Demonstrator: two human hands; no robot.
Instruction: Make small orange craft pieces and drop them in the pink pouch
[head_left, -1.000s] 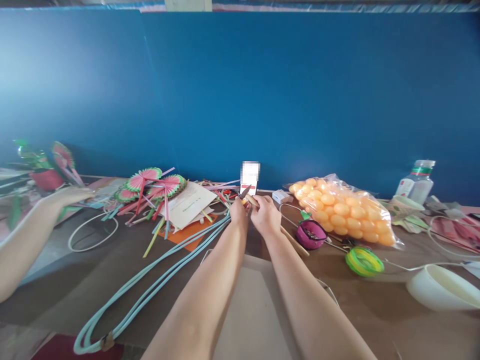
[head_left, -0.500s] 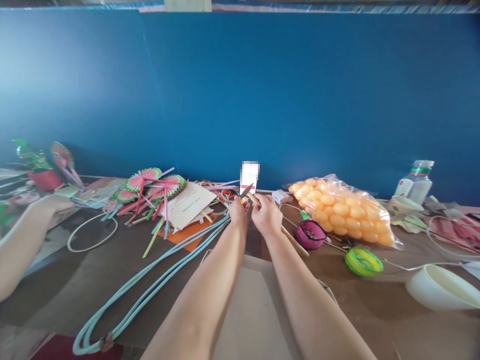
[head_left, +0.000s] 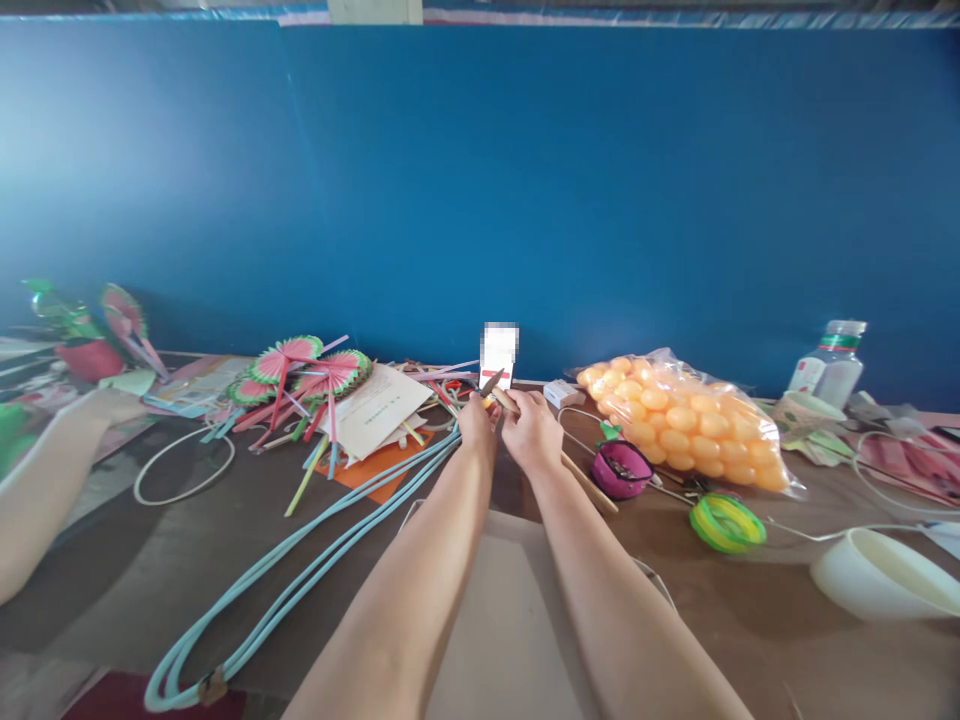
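My left hand [head_left: 477, 422] is closed, with a dark pointed blade [head_left: 493, 381] sticking out above its fingers. Whether it belongs to a knife or scissors, I cannot tell. A small yellow bit shows by the thumb. My right hand [head_left: 531, 430] is wrapped round a wooden stick [head_left: 591, 484]; the stick's upper end shows beside the blade, and its lower part runs out under my wrist. Light blue tubes [head_left: 300, 540], bent in a long bundle, reach up to my left wrist. Behind both hands stands a phone [head_left: 496, 355] with a lit screen.
Pink-green paper fans [head_left: 330, 372] and papers [head_left: 379, 410] lie to the left, near another person's hand [head_left: 112, 405]. On the right are a bag of orange balls [head_left: 686, 420], a purple bowl [head_left: 621, 470], green-yellow rings [head_left: 727, 523], a white bowl [head_left: 847, 575] and a bottle [head_left: 829, 365].
My right hand has shifted very slightly left. The other person's hand at the left has moved a little. The blade and stick stay nearly in place.
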